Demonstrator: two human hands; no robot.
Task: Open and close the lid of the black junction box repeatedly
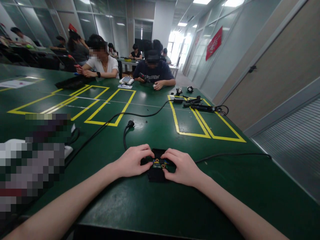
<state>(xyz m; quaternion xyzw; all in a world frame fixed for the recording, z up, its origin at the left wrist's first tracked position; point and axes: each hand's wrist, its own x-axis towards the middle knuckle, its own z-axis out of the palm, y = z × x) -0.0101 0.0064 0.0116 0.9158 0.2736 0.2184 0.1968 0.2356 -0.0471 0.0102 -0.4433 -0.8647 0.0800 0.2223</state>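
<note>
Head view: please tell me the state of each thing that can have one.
Left hand, fingers bent at the board, grip unclear
Right hand, the same
Board, components exposed
Black part, at the board, attached or loose unclear
Plug, unplugged, prongs bare
Ceiling lights, lit

One green table (112,203), marked with yellow tape (193,135) in rectangles. On it, near edge: one black case (157,176), lying beneath one small circuit board (157,165). Left hand (136,161): finger and thumb pinch the board's left end. Right hand (181,166): the same at its right end. Beyond the left hand: one black plug (130,124), cord attached. Far right: black cables and tools (202,107), heaped. Across the table: one seated person in a dark shirt (156,71), another in white (110,66).
</note>
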